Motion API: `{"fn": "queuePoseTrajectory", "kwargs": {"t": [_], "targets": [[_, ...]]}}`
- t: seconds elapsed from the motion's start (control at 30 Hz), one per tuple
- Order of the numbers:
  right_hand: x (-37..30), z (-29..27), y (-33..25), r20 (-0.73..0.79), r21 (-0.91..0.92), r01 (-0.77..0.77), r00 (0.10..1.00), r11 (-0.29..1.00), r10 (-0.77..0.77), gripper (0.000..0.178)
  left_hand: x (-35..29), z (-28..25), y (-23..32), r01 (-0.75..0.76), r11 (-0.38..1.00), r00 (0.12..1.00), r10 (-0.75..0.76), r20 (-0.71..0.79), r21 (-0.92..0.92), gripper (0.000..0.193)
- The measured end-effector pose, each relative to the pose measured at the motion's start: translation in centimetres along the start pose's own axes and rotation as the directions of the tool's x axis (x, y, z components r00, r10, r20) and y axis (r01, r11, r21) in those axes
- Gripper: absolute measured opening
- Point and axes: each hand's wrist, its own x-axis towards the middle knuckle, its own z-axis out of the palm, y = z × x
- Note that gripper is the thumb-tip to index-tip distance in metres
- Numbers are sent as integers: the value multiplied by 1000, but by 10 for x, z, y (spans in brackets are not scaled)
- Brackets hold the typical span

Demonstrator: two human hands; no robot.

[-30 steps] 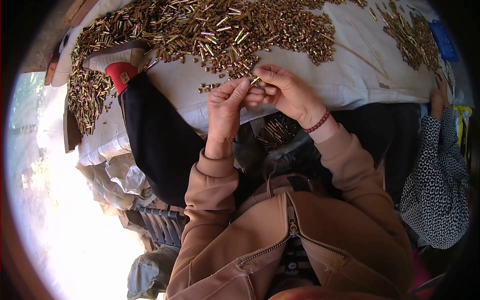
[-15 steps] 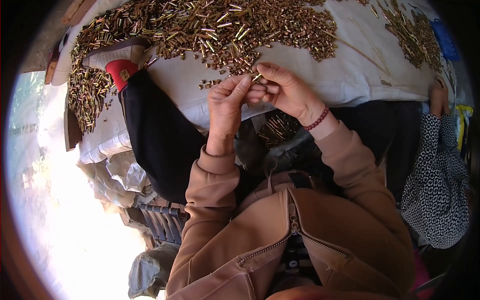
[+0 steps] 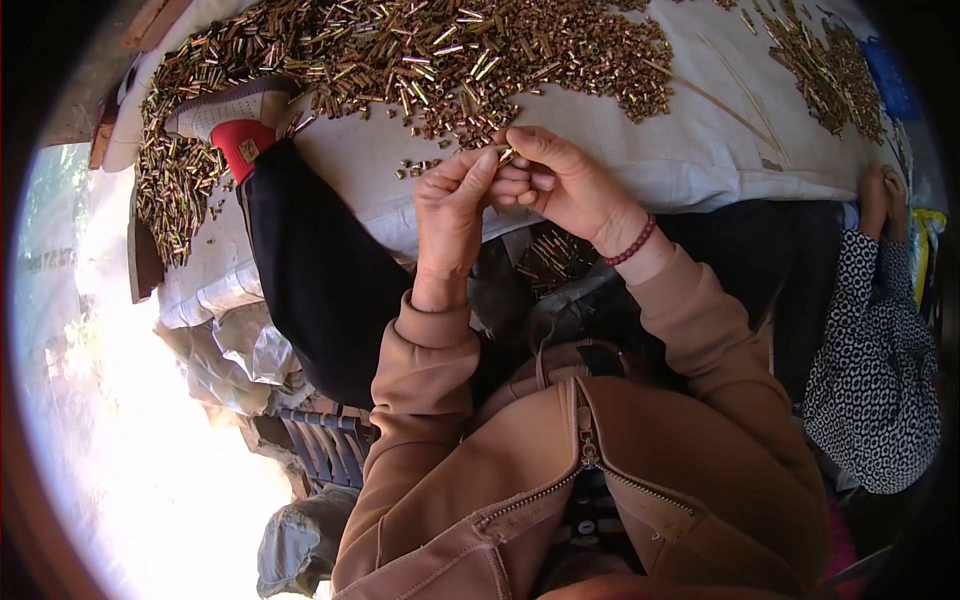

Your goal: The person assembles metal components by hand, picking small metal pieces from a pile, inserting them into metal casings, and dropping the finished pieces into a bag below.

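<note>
My left hand [image 3: 452, 205] and my right hand [image 3: 578, 182] meet over the near edge of the cloth-covered table [image 3: 345, 165]. Between their fingertips is a small shiny brass-coloured metal piece [image 3: 507, 156], pinched from both sides and partly covered by the fingers. Its exact kind is too small to make out. Just beyond the fingers spreads a big heap of similar metal pieces [image 3: 440, 60], some long tubes, others short and ring-like. A few loose short ones [image 3: 415, 168] lie on the cloth beside my left hand.
A thin stick [image 3: 715, 103] lies on the cloth at right, near a second heap of metal parts [image 3: 825, 75]. More parts [image 3: 555, 258] sit below the table edge, under my wrists. A person's patterned sleeve [image 3: 865, 330] is at far right. A shoe [image 3: 235, 105] rests against the heap.
My hands stay together on the metal piece, with the right hand and its wrist shifted slightly left. At far right, the other person's hands have moved slightly apart.
</note>
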Motion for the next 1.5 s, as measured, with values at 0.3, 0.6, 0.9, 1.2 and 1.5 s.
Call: {"fn": "queuePoseTrajectory", "kwargs": {"t": [0.3,0.6,0.9,1.2,1.5], "targets": [[-2,3,-18,-173,-271,-32,985,962,-16,12,0,5,0,-13,985,999,20,-38,170,18],[-1,1,-20,-138,-239,-66,990,969,33,12,2,2,1,29,998,999,-28,-23,47,18],[-1,6,-21,-87,-205,-79,994,975,62,13,3,1,1,67,990,998,-65,21,-123,17],[-1,7,-23,-181,-279,-42,983,959,-10,13,3,9,3,-8,992,999,13,-41,129,16],[-1,8,-20,-90,-252,-8,996,968,-16,19,5,5,6,65,982,998,-62,25,-179,17]]}}
